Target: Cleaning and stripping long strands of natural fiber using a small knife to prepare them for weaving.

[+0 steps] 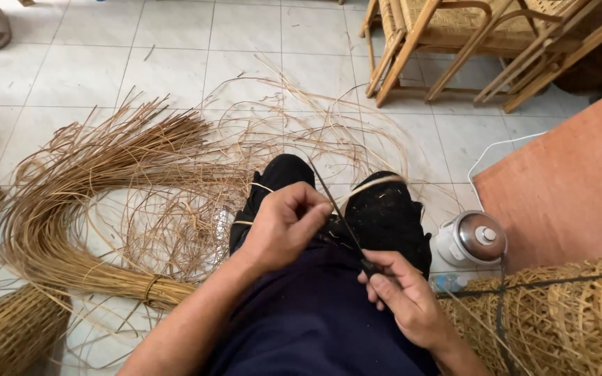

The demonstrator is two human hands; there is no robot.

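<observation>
A: In the head view, what do the hands hold?
B: The left hand (pixel 283 226) pinches a pale cane strip (pixel 367 186) over the knees; the right hand (pixel 402 296) grips a knife (pixel 339 212), blade against it.
A: Advice?
B: Keep the strip taut and the blade shallow, probably.
</observation>
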